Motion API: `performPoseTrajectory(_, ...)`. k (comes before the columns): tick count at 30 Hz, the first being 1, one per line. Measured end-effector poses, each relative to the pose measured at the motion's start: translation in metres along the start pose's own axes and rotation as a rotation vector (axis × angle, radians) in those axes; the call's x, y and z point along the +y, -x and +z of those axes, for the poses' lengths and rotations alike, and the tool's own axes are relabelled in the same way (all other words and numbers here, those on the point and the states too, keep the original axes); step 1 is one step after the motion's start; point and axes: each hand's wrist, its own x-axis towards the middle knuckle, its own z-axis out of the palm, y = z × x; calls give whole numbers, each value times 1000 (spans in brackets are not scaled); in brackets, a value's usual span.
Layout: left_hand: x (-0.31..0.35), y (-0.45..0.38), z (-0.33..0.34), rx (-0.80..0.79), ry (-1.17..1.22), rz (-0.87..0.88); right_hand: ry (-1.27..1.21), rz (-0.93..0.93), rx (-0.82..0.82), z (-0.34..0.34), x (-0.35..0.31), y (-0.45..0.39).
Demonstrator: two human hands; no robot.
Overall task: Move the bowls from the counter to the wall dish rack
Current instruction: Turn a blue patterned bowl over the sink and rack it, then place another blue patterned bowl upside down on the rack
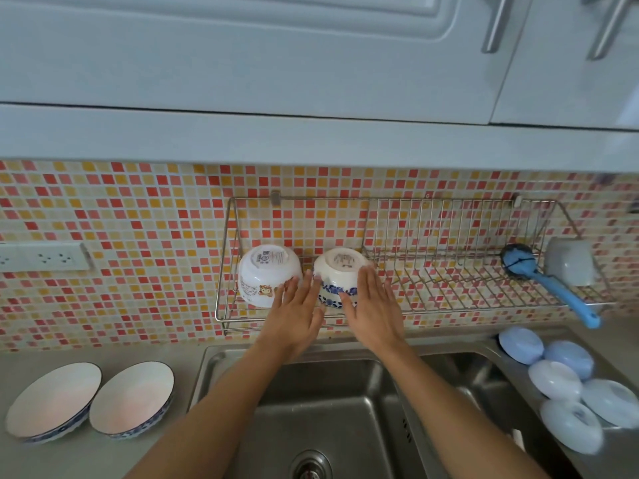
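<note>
The wire wall dish rack (449, 307) hangs on the tiled wall above the sink. At its left end stand two upturned bowls: a white bowl with a cartoon print (266, 276) and, to its right, a blue-patterned bowl (340, 266). My left hand (297, 312) lies against the left side of the blue-patterned bowl, its fingers between the two bowls. My right hand (375, 305) presses the right side of that bowl, fingers straight. On the counter at the lower left sit two shallow bowls with blue rims, upright: one (52, 402) and another (133, 397).
A steel sink (328, 392) lies under my arms. A blue dish brush (553, 285) and a pale cup (570, 262) sit at the rack's right end. Several blue and white round lids (560, 378) lie right of the sink. A wall socket (45, 257) is at the left.
</note>
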Motion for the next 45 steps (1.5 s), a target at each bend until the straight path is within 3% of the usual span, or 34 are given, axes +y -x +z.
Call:
performPoseTrajectory(10, 8, -23, 9, -115, -55, -18, -16, 30, -168, -7, -1, -7)
performPoseTrajectory(15, 6, -21, 6, -22, -62, -30, -71, 38, -153, -10, -2, -6)
performPoseTrajectory(20, -21, -4, 4, 110, -80, -249, -33, -15, -170, -9, -1, -6)
performPoseTrajectory(34, -25, 13, -4, 40, -103, -301, -28, -1, -257, -7, -3, -10)
performPoseTrajectory(39, -24, 45, -7, -1, -133, -270, -13, -17, -225, -6, -3, -8)
performPoseTrajectory(45, -47, 110, -6, 101, 61, -226, -124, -14, -89, -6, -17, 15)
